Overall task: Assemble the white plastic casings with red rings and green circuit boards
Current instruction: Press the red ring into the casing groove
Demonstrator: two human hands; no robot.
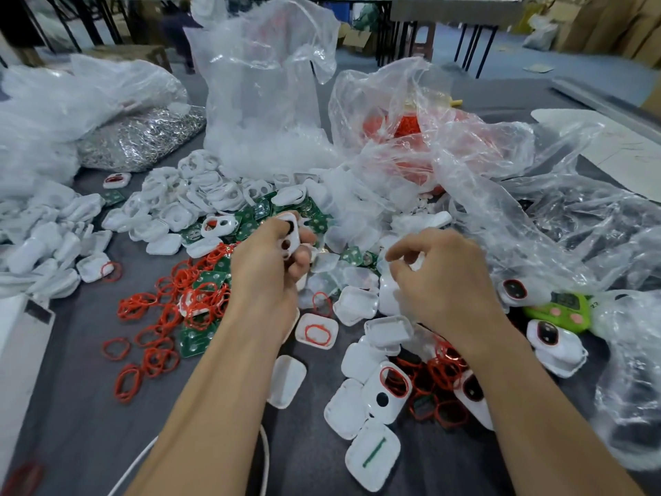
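Fingers of the left hand (pixel 264 270) cover much of the white casing (pixel 292 233) in its grip; only one face with two openings shows. Whether the curled fingertips of the right hand (pixel 441 281) pinch anything cannot be told. Both forearms run off the lower edge. The white cable (pixel 134 468) passes behind the left forearm. The green timer (pixel 561 311) has an unreadable display, and a clear bag (pixel 622 316) overlaps its right side. A red blur (pixel 23 477) at the lower-left corner is unidentifiable.

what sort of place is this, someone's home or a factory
Probably a factory assembly workshop: heaps of white casings, red rings and green circuit boards on a grey worktable, bulk plastic bags of parts behind, cardboard boxes stacked beyond.
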